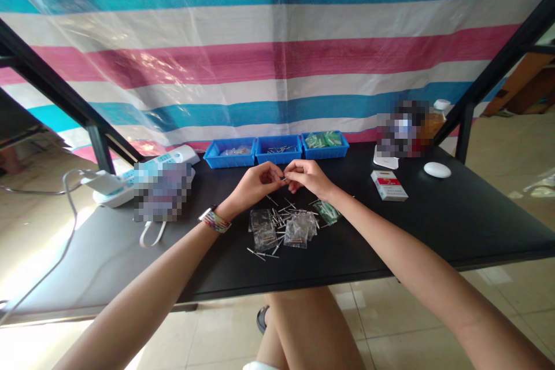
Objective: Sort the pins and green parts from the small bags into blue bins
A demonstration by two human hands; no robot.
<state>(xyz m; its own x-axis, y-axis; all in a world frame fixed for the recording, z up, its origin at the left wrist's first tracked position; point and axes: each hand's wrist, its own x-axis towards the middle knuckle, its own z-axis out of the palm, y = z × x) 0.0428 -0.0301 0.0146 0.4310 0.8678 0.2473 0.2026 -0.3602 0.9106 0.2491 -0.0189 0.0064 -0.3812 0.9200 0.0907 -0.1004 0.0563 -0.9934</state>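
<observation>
My left hand (259, 180) and my right hand (307, 176) meet above the black table (455, 219), fingertips pinched together on a small metal pin (284, 178) between them. Below the hands lies a scatter of thin metal pins (280, 217), several small clear plastic bags (284, 230) and a bag of green parts (327, 211). A beaded bracelet (215, 221) is on my left wrist.
Three blue trays stand at the table's back: one with clear bags (230, 153), one with pins (278, 149), one with green parts (325, 144). A white power strip (173, 157) lies at the left, a red and white box (389, 185) and a white puck (437, 169) at the right.
</observation>
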